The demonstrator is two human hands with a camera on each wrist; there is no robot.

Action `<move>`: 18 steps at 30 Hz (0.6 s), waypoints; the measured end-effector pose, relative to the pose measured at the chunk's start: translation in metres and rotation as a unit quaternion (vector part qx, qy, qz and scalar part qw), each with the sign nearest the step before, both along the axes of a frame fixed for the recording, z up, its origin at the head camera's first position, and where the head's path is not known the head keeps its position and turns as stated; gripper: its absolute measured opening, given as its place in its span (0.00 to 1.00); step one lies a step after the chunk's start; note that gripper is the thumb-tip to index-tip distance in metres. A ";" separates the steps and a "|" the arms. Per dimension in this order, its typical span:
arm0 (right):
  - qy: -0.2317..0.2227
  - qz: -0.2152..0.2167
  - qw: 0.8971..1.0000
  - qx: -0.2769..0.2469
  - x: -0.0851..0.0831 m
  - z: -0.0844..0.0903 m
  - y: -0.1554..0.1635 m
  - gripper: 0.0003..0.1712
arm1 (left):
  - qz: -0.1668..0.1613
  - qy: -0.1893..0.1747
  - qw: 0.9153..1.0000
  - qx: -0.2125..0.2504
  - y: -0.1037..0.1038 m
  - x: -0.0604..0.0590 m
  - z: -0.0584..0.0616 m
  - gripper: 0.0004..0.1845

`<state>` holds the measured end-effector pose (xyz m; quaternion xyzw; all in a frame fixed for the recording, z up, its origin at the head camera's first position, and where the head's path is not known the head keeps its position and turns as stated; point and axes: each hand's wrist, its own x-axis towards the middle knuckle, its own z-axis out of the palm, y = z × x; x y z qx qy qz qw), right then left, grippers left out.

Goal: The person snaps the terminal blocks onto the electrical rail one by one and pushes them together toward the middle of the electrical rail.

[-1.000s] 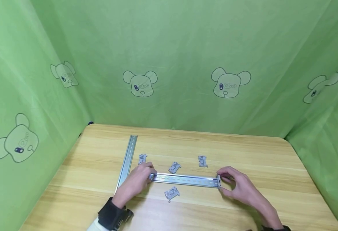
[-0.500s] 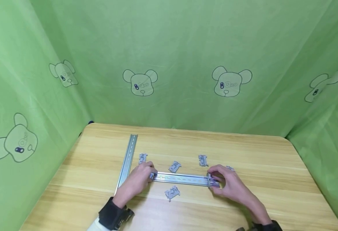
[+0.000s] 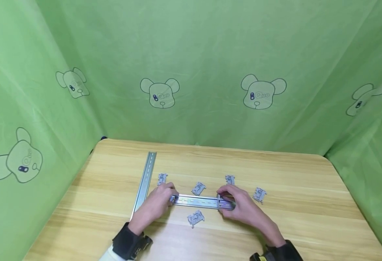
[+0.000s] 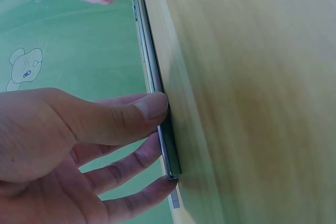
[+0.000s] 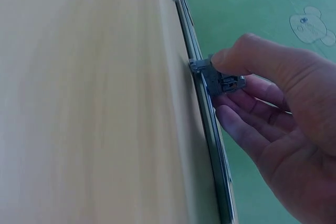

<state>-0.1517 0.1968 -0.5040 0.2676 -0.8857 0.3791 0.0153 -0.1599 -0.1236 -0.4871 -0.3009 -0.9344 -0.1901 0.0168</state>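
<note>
A slotted metal DIN rail point(image 3: 194, 201) lies crosswise on the wooden table. At its left end my left hand point(image 3: 157, 203) grips it, the thumb point(image 4: 152, 106) on the near edge and the fingers on the far side. My right hand point(image 3: 243, 206) pinches a grey terminal block point(image 5: 215, 77) between thumb and fingers. That block stands upright across the rail, right of its middle, its foot at the rail's edges. To the right of the block, the rail's end shows beneath the right hand.
A second DIN rail point(image 3: 145, 177) lies lengthwise at the left, partly behind the left forearm. Several loose terminal blocks lie about the held rail, one point(image 3: 195, 217) in front, one point(image 3: 198, 188) behind and one point(image 3: 259, 195) at the right. A green curtain point(image 3: 207, 123) surrounds the table point(image 3: 295, 181).
My right hand has moved left along the rail with the terminal block, from the right end toward the middle. A loose block at the right came into view. The left hand stays put.
</note>
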 end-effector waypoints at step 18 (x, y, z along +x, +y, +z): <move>-0.009 0.024 1.000 -0.001 -0.010 0.000 -0.045 0.33 | -0.002 0.013 1.000 -0.006 -0.001 0.000 0.002 0.17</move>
